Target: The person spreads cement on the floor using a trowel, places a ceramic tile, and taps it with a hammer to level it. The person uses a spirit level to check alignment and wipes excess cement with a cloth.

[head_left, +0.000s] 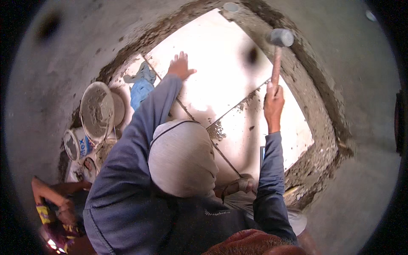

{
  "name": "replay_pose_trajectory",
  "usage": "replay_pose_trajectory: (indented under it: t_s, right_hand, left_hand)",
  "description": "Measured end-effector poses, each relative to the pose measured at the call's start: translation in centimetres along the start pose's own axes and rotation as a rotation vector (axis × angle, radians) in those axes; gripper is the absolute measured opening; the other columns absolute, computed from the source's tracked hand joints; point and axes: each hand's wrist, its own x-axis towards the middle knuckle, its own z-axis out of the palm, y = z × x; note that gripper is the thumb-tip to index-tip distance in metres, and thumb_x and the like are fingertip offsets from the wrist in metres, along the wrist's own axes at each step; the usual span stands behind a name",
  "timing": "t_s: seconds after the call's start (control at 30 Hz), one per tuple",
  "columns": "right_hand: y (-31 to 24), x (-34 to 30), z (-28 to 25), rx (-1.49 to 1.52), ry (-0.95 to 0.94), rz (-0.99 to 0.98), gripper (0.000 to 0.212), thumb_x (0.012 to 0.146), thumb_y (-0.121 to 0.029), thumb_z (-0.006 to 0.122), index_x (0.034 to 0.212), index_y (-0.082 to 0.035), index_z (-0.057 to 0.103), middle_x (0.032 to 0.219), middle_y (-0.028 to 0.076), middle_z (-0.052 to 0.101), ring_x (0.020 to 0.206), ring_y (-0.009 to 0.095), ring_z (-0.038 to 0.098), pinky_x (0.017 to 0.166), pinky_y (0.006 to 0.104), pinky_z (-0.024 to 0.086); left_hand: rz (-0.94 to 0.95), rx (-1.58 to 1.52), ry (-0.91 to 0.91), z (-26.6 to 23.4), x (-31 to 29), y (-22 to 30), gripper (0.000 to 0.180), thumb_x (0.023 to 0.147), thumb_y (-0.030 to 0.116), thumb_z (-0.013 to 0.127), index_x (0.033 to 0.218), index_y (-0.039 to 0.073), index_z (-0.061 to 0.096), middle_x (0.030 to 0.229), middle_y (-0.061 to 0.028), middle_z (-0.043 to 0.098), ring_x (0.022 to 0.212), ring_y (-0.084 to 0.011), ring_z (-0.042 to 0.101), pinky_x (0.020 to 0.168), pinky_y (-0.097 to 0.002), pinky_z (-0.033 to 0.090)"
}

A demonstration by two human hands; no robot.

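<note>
My left hand (180,66) lies on a large pale floor tile (212,42) with its fingers apart. In my right hand (274,103) is the wooden handle of a mallet (281,38); its thick grey head points away from me, over the tile's right edge. I cannot tell how high the mallet is above the floor. Below the right hand is another pale tile (284,123), speckled with wet mortar (217,131). A muddy blue cloth (141,90) lies to the left of my left forearm.
Left of me stand a mortar bucket (87,106) and a white pail (71,144). Another person's arm (53,193) shows at lower left. Rough mortar (316,87) runs between tiles and wall. A rounded grey cloth shape (182,161) covers part of the floor before my chest.
</note>
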Motion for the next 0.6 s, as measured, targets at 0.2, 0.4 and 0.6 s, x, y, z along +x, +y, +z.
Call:
replay_pose_trajectory:
  t_s: [0.2,0.4,0.6]
  right_hand:
    - [-3.6,6.8,7.2,0.106,0.026,-0.455,0.032,0.102,-0.031,0.062,0.098,-0.002,0.050,0.073,0.016,0.064,0.063,0.026,0.063,0.062,0.0396,0.049]
    - [-2.9,13.5,19.5,-0.393,-0.269,-0.378,0.044,0.102,-0.043,0.056,0.106,0.000,0.052,0.088,0.032,0.068,0.086,0.048,0.068,0.073,0.0529,0.052]
    - [-4.3,14.6,20.9,-0.153,-0.251,-0.405,0.047,0.101,-0.046,0.054,0.111,-0.001,0.049,0.083,0.032,0.068,0.085,0.050,0.068,0.073,0.0564,0.051]
  left_hand:
    - [-0.027,0.093,-0.081,-2.3,7.2,-1.3,0.134,0.064,0.062,0.087,0.160,0.000,0.017,0.167,-0.0255,0.010,0.150,-0.0550,0.015,0.118,-0.0619,0.027]
    - [-0.118,0.085,-0.109,-3.8,7.9,0.1,0.138,0.056,0.049,0.096,0.160,0.002,0.018,0.168,-0.0227,0.011,0.150,-0.0536,0.018,0.117,-0.0620,0.029]
    - [-0.126,0.071,-0.076,-4.0,7.5,0.5,0.134,0.059,0.045,0.096,0.160,0.003,0.019,0.169,-0.0178,0.011,0.151,-0.0500,0.019,0.118,-0.0603,0.029]
